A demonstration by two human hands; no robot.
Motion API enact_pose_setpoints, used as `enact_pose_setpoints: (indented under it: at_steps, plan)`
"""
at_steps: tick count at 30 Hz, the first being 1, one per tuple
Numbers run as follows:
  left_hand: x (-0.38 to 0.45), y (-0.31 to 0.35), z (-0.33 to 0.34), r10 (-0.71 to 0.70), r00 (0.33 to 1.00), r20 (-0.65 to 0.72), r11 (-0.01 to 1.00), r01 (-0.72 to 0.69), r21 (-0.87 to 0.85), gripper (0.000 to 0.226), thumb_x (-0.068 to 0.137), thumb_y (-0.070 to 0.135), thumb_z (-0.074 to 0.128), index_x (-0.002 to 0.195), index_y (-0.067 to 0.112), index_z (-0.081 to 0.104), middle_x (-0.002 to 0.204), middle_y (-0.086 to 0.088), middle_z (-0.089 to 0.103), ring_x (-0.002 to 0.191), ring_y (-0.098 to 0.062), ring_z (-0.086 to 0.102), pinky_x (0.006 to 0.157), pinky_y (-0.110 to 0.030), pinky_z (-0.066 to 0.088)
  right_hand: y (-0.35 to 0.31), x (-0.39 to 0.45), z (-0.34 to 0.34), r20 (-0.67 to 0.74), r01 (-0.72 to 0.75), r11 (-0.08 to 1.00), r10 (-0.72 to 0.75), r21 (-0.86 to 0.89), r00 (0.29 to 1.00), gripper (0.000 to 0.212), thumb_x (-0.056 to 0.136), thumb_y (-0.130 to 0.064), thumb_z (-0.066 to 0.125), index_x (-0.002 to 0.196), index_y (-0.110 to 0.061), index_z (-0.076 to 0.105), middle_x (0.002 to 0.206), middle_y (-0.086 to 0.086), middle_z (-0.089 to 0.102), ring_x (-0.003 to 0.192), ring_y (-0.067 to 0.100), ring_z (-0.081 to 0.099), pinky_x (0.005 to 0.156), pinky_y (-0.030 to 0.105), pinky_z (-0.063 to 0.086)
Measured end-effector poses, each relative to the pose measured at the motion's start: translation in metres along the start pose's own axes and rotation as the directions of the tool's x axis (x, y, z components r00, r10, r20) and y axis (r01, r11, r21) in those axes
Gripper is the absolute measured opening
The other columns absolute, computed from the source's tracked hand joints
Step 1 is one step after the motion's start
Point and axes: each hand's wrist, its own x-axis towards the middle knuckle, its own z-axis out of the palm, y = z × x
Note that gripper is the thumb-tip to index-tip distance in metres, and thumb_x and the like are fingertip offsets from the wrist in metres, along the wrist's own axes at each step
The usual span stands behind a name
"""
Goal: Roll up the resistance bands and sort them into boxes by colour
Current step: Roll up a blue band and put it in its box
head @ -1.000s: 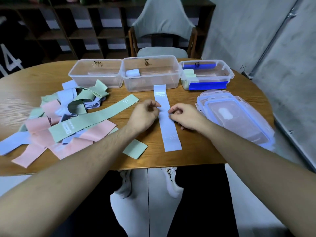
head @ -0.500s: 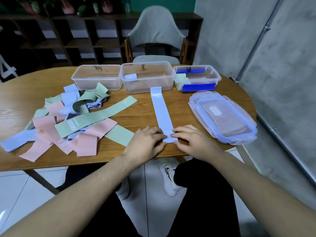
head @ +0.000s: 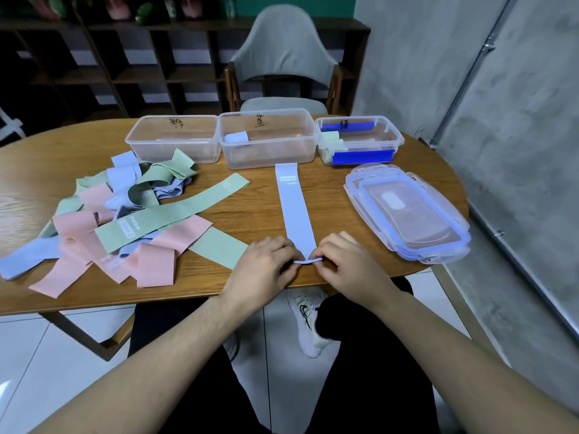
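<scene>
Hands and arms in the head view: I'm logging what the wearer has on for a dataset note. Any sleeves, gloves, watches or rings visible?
Both forearms are bare up to the frame edge, with no sleeve in view. The left hand and right hand wear no gloves; no watch, bracelet or ring shows on either wrist or on the visible fingers. Below the arms, dark trousers and white sneakers show.

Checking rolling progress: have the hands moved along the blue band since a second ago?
Yes. Both hands moved from the blue band's middle to its near end, away from the middle box.
</scene>
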Motion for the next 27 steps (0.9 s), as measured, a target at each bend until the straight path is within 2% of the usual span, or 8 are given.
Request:
enact_pose_setpoints:
  at_steps: [3,7,10,14,17,20,23,27]
  plan:
    - [-0.002,0.000,0.002,-0.007,1.000,-0.001,0.999,0.007,-0.044,0.024,0.087,0.032,0.052,0.100,0.021,0.070,0.099,0.007,0.067,0.088,-0.020,0.061,0.072,-0.045,0.050,-0.002,-0.002,0.002,0.014,-0.021,0.999,0.020,0.035,1.000,0.010,0.090,-0.012,0.062,0.095,-0.020,0.065,0.092,-0.013,0.056,0.088,0.006,0.044,0.079,0.020,0.033]
    - [-0.004,-0.004,0.004,-0.026,1.000,-0.005,0.994,0.026,-0.109,0.020,0.089,0.028,0.057,0.102,0.021,0.070,0.099,0.009,0.068,0.089,-0.019,0.059,0.075,-0.045,0.050,-0.002,-0.003,0.007,-0.029,-0.007,1.000,0.007,0.013,1.000,0.013,0.088,-0.010,0.066,0.098,-0.016,0.071,0.092,-0.008,0.056,0.087,0.010,0.045,0.079,0.019,0.035]
    - [-0.006,-0.006,0.004,-0.017,1.000,0.003,0.992,0.017,-0.123,0.017,0.090,0.026,0.061,0.105,0.024,0.069,0.101,0.010,0.068,0.091,-0.018,0.059,0.078,-0.044,0.049,-0.001,-0.004,0.008,-0.069,0.063,0.997,-0.066,-0.045,0.995,0.008,0.086,-0.011,0.070,0.093,-0.012,0.074,0.091,-0.004,0.056,0.084,0.013,0.042,0.080,0.019,0.035]
    - [-0.006,-0.005,0.002,-0.028,1.000,-0.001,0.984,0.028,-0.173,0.020,0.088,0.026,0.067,0.108,0.025,0.070,0.102,0.012,0.068,0.095,-0.015,0.062,0.083,-0.040,0.048,0.002,-0.005,0.004,0.001,0.167,0.984,-0.168,-0.068,0.986,0.012,0.091,-0.020,0.067,0.096,-0.012,0.073,0.094,-0.002,0.058,0.083,0.015,0.044,0.079,0.024,0.040]
    - [-0.004,-0.004,0.001,-0.066,0.998,0.002,0.971,0.065,-0.231,0.019,0.091,0.029,0.067,0.109,0.027,0.070,0.102,0.015,0.069,0.097,-0.011,0.062,0.086,-0.039,0.048,0.000,-0.006,0.002,0.034,0.074,0.997,-0.075,0.019,0.997,0.016,0.094,-0.018,0.065,0.106,-0.013,0.074,0.097,-0.006,0.060,0.085,0.010,0.053,0.079,0.019,0.042]
    - [-0.003,-0.001,-0.001,-0.136,0.991,0.002,0.954,0.132,-0.269,0.017,0.093,0.029,0.067,0.109,0.029,0.069,0.098,0.017,0.068,0.096,-0.007,0.059,0.088,-0.035,0.048,-0.006,-0.002,-0.003,0.041,-0.099,0.982,0.093,0.163,0.995,0.023,0.094,-0.013,0.064,0.114,-0.018,0.071,0.093,-0.017,0.059,0.082,-0.007,0.053,0.073,0.006,0.036]
    - [-0.001,-0.002,-0.001,-0.194,0.981,0.029,0.932,0.194,-0.306,0.014,0.092,0.027,0.068,0.106,0.031,0.069,0.096,0.018,0.068,0.096,-0.004,0.057,0.088,-0.032,0.048,-0.010,0.001,-0.006,0.060,-0.247,0.928,0.240,0.281,0.969,0.018,0.092,-0.013,0.066,0.108,-0.021,0.070,0.083,-0.019,0.059,0.076,-0.006,0.054,0.068,0.008,0.036]
    - [-0.002,-0.003,0.000,-0.210,0.977,0.019,0.927,0.206,-0.312,0.012,0.090,0.025,0.069,0.100,0.031,0.070,0.092,0.017,0.067,0.094,-0.005,0.058,0.084,-0.034,0.049,-0.013,0.004,-0.003,0.091,-0.285,0.914,0.270,0.288,0.959,0.010,0.092,-0.015,0.066,0.096,-0.022,0.070,0.087,-0.016,0.062,0.082,-0.001,0.056,0.069,0.009,0.037]
